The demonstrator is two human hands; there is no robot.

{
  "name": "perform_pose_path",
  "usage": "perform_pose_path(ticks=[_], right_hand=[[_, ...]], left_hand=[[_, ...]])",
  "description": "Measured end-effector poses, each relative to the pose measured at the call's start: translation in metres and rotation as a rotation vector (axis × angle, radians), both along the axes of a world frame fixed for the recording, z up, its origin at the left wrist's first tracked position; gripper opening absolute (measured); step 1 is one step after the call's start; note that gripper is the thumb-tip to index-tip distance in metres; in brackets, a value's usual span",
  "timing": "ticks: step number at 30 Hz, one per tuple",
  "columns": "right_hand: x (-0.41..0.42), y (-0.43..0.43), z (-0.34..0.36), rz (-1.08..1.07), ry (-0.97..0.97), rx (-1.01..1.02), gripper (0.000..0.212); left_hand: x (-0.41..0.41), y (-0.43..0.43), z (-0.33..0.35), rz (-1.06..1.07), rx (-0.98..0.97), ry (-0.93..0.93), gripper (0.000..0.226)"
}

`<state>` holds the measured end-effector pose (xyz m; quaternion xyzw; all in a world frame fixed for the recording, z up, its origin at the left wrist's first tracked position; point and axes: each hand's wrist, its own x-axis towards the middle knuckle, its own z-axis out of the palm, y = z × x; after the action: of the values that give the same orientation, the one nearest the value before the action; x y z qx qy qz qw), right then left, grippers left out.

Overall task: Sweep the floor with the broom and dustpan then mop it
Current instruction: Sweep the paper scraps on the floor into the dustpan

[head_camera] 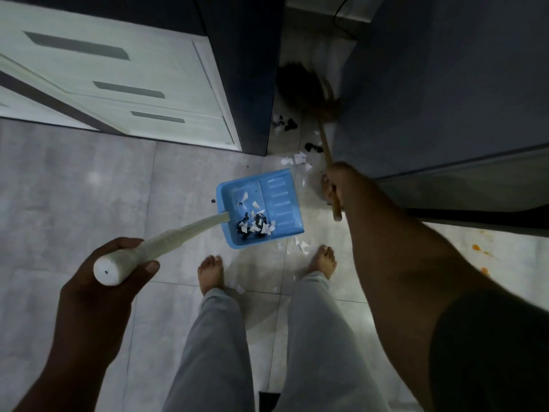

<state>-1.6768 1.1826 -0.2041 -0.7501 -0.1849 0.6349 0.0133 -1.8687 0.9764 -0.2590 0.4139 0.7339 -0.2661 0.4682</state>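
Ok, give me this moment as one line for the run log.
phase: sweeping | left hand: grips dustpan handle | right hand: grips broom | scraps: some in dustpan, more on floor | mopping: not started

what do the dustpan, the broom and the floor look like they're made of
The dustpan: likely plastic, smooth moulded blue tray with ribs.
The broom: seemingly natural fibre bristles, brown, wispy, on a wooden-looking tan stick.
The floor: probably glazed tile, grey, grout lines, faint sheen.
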Motion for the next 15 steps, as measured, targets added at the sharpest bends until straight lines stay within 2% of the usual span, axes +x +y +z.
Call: perform_pose_path(ticks=[3,6,8,10,11,13,15], right_hand=[[-0.006,-0.034,-0.018,-0.066,-0.018,-0.124,0.036],[-0.006,-0.077,-0.032,-0.280,0.028,-0.180,0.032],[-0.004,-0.108,-0.033,-0.327,0.057,-0.192,0.029],[-0.001,-0.138,-0.024,-0.323,0.058,-0.231,0.030],[0.002,-0.153,-0.018,-0.326,0.056,-0.256,0.031],[0.011,-0.182,0.000,-0.341,0.050,-0.296,0.033],[0.022,-0.206,0.020,-0.364,0.075,-0.310,0.032]], left_hand=[[-0.016,-0.004,0.004,-0.095,0.083,0.080,0.046],[-0.018,-0.010,0.008,-0.046,0.145,0.084,0.046],[-0.020,-0.019,0.007,-0.035,0.187,0.071,0.046],[-0.033,-0.035,0.012,-0.193,0.264,-0.015,0.046],[-0.041,-0.050,0.019,-0.170,0.288,-0.124,0.045],[-0.037,-0.065,0.035,0.007,0.281,-0.268,0.045],[-0.056,-0.073,0.069,0.329,0.343,-0.331,0.043]])
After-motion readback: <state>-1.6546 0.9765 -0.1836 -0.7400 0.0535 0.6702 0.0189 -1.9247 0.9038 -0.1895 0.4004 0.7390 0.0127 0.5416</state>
